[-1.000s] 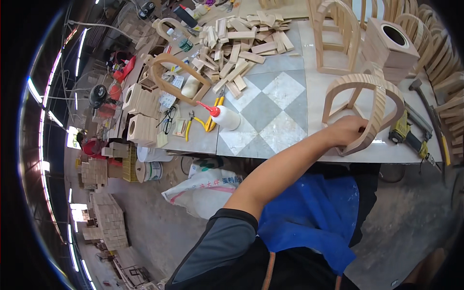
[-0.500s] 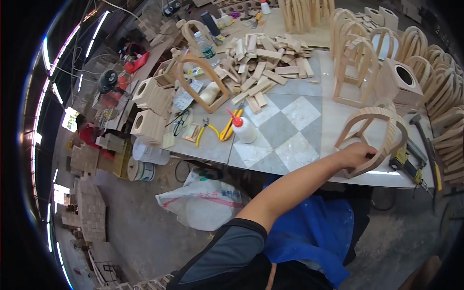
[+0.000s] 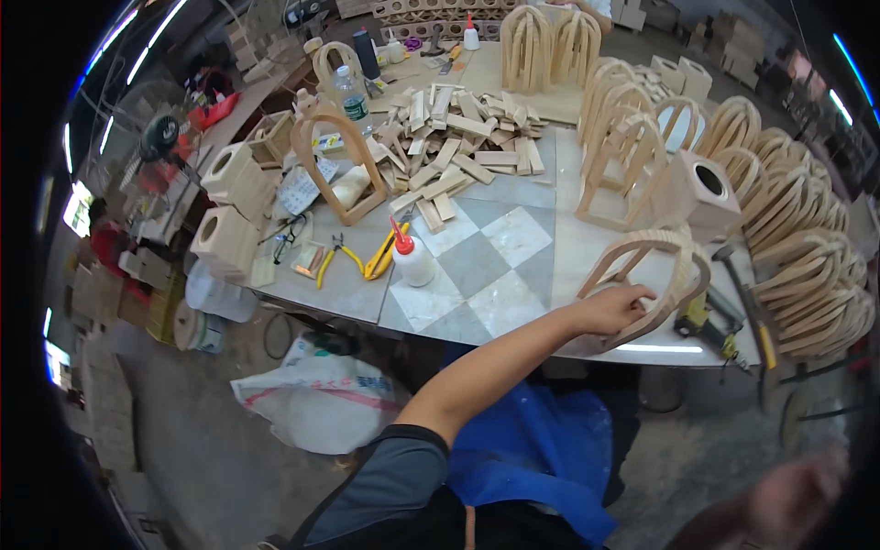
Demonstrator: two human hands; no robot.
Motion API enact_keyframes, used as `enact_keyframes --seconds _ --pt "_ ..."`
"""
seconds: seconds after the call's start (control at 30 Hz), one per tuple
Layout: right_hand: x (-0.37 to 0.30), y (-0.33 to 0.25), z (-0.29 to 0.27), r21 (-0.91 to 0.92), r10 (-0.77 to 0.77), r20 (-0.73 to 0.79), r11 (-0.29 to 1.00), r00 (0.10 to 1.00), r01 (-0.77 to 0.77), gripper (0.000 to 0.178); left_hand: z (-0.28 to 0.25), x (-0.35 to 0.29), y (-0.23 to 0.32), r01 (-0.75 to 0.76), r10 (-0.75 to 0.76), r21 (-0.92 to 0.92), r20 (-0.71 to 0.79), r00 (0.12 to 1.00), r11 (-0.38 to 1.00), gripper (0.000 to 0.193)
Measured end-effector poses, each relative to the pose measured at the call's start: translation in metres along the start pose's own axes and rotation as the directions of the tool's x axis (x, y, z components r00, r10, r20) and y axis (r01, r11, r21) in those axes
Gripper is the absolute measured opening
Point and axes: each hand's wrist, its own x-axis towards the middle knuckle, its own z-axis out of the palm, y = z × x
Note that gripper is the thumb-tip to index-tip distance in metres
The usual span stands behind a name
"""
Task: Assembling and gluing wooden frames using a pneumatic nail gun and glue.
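My left hand (image 3: 612,310) is closed around the near lower part of an arched wooden frame (image 3: 675,284), which lies tilted on the table's front edge. My right hand (image 3: 796,500) is low at the right, away from the table and smeared by motion, so its fingers do not read clearly. Right of the held frame lie a yellow-and-black power tool (image 3: 694,317) and a hammer (image 3: 739,286). A white glue bottle with a red tip (image 3: 414,263) stands on the checkered part of the table, left of my left hand.
Loose wooden slats (image 3: 467,133) are heaped mid-table. Arched frames (image 3: 797,229) crowd the right side, beside a wooden box with a round hole (image 3: 694,197). Yellow pliers (image 3: 337,257) and a single arch (image 3: 339,170) sit at left. A white sack (image 3: 321,403) lies below the table.
The whole scene has shifted left as the view turned right. My right hand has come further into view at the lower right. My left hand keeps its hold on the frame.
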Motion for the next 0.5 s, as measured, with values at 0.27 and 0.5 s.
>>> enact_keyframes --seconds 0.27,0.5 --pt "-0.262 -0.129 0.072 -0.064 0.755 0.654 -0.003 -0.044 -0.998 0.009 -0.002 -0.094 0.035 0.193 -0.247 -0.18 -0.361 0.899 0.965 0.018" --pt "-0.243 -0.154 0.074 0.048 0.602 0.71 0.476 0.365 -0.878 0.006 0.062 -0.159 0.023 0.152 -0.204 -0.151 -0.433 0.878 0.977 0.026"
